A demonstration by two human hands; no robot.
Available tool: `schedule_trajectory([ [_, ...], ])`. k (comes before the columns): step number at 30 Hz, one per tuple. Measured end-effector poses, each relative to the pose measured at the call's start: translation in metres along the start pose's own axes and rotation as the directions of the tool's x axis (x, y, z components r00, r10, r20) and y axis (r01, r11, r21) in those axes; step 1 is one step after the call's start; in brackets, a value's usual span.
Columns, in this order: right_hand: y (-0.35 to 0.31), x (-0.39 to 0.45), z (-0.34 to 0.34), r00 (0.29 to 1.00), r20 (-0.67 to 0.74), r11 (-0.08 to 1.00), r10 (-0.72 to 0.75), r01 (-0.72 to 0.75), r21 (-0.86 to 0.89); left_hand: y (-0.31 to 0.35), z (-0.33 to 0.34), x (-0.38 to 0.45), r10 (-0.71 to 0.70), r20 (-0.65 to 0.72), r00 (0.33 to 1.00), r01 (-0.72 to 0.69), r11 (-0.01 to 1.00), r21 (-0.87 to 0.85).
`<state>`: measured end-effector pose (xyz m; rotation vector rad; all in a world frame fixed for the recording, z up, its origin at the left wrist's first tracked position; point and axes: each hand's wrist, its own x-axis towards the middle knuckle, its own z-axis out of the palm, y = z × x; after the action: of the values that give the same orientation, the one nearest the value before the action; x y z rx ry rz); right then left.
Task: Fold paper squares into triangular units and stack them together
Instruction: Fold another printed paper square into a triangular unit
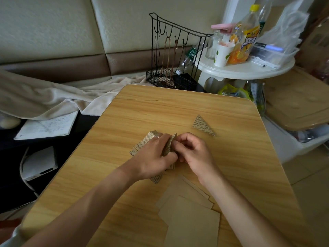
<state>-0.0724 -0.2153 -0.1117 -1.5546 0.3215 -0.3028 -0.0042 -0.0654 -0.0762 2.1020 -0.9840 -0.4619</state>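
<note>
Both hands met in the middle of the wooden table (178,107), and between them stood a piece of printed paper (169,147) bent up into a ridge; the right hand (194,152) had its fingers curled in and pinched the ridge near its top, while the left hand (153,155) lay over the flat part of the same paper with its fingers bent onto the fold, holding it down; so both hands were closed on that one paper, and neither was loose. The ridge ran from near the person toward the far edge of the table, and it sat right between the two hands, about as close to one as to the other; a crease along that line looked like the step in hand. One finished triangle (203,125) lay flat on the table, away to the right and a bit farther off, well apart from the hands; the right hand was nearer to it, so I think the new piece would go that way for stacking. Plain paper squares (188,216) waited in a loose pile close to the person, under the right forearm.
</note>
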Motion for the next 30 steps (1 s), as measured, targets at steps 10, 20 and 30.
schedule_trajectory([
  [10, -0.0027, -0.0014, 0.0004, 0.999, -0.052, 0.999, -0.004, 0.005, 0.033, -0.0014, -0.0036, 0.0009, -0.124, -0.161, 0.979, 0.073, 0.953, -0.295],
  [20, -0.0037, -0.0026, -0.0024, 0.995, -0.097, 1.0, 0.018, -0.02, -0.015, 0.0015, -0.0031, -0.0002, -0.099, -0.15, 0.984, 0.063, 0.971, -0.231],
  [30, -0.0026, -0.0016, -0.0023, 0.992, -0.126, 1.0, 0.003, -0.001, 0.017, -0.0012, -0.0024, 0.0009, -0.092, -0.157, 0.983, 0.047, 0.962, -0.267],
])
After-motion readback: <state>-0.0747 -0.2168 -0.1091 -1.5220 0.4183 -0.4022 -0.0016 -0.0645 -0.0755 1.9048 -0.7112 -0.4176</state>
